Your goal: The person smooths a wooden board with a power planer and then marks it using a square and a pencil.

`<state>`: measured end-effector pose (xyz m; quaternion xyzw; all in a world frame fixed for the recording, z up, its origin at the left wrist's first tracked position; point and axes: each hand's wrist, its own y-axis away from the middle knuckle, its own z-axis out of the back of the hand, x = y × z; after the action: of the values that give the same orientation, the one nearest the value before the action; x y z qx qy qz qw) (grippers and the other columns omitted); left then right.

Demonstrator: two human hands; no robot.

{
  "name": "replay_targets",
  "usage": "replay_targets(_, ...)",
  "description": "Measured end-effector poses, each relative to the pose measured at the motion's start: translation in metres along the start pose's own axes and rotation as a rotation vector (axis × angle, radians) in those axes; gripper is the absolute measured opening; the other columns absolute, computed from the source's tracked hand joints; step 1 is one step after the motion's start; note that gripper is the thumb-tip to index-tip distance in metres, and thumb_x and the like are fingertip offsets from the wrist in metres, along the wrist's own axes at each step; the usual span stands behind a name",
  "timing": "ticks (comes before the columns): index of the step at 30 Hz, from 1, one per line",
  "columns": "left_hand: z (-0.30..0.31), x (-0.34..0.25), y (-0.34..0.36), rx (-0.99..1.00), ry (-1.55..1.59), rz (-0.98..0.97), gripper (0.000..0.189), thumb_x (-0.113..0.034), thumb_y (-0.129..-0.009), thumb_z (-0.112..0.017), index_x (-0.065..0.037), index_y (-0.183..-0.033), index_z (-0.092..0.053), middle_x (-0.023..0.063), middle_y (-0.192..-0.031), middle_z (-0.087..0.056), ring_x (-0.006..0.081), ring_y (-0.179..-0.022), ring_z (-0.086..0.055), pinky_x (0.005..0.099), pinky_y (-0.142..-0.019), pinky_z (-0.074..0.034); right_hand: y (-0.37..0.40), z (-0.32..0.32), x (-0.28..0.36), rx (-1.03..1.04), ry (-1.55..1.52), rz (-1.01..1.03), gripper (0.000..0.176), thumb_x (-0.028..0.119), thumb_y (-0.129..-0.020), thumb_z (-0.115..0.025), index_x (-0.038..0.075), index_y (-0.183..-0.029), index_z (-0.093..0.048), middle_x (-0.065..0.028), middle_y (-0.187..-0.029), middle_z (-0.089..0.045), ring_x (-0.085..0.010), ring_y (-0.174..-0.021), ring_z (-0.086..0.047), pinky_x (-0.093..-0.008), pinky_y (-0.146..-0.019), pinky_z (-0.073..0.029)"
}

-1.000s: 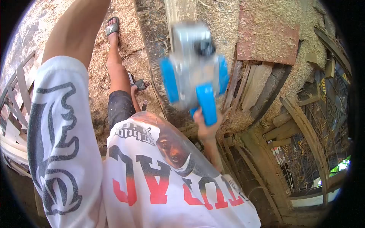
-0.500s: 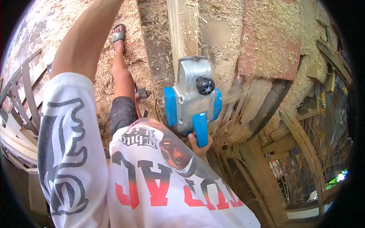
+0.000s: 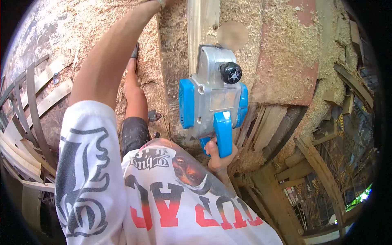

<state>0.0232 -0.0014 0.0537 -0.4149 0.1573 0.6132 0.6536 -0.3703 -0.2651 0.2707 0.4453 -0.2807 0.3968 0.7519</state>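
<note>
Planer [image 3: 214,96] slid fwd just now, so farther along plank [image 3: 203,24], near L edge of bench [image 3: 173,53]. R hand [image 3: 220,157] gripping rear handle [image 3: 222,132]; L hand [image 3: 173,1] mostly cut off, can't tell.

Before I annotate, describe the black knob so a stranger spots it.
Find the pale board at the top edge. At its lower visible end is the silver-and-blue power tool in the right hand. The knob sits upper right on it: round, black, star-marked, unlike the blue handle below.
</note>
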Motion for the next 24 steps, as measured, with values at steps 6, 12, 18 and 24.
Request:
replay_targets(6,-0.002,0.001,-0.002,0.015,-0.085,-0.014,0.043,-0.017,-0.099,-0.057,-0.014,-0.143,-0.058,0.0131,-0.141,-0.062,0.0306,-0.135,-0.056,0.047,-0.11,-0.045,-0.048,-0.025,0.054,0.016,-0.116,-0.031,0.02,0.016,-0.09,-0.078,0.001,-0.09,-0.065,-0.0015,-0.07,-0.061,-0.0097,-0.061,-0.056,-0.0272,-0.055,-0.042)
replay_targets(12,-0.002,0.002,-0.001,0.001,-0.036,0.008,0.042,-0.02,-0.101,-0.057,-0.012,-0.142,-0.058,0.0141,-0.141,-0.062,0.032,-0.134,-0.057,0.0506,-0.11,-0.045,-0.094,-0.051,0.093,0.006,-0.138,0.011,0.023,0.019,-0.093,-0.078,0.001,-0.093,-0.065,-0.0016,-0.07,-0.061,-0.0081,-0.058,-0.056,-0.0252,-0.051,-0.041)
replay_targets(18,0.001,0.005,-0.002,0.074,-0.051,0.033,0.044,-0.023,-0.102,-0.056,-0.014,-0.145,-0.056,0.0151,-0.144,-0.06,0.0323,-0.139,-0.053,0.0492,-0.114,-0.043,-0.157,-0.083,0.128,0.036,-0.236,0.264,0.03,0.029,-0.097,-0.077,0.002,-0.088,-0.067,-0.0005,-0.067,-0.061,-0.0083,-0.056,-0.056,-0.0252,-0.05,-0.042)
replay_targets(24,-0.015,0.027,0.005,0.142,-0.175,0.035,0.052,-0.029,-0.102,-0.052,-0.01,-0.151,-0.051,0.0135,-0.156,-0.051,0.0288,-0.149,-0.041,0.0434,-0.123,-0.031,-0.188,-0.089,0.15,0.075,-0.16,0.32,0.035,0.033,-0.102,-0.069,-0.001,-0.101,-0.065,-0.0015,-0.068,-0.059,-0.0099,-0.055,-0.054,-0.0266,-0.05,-0.04)
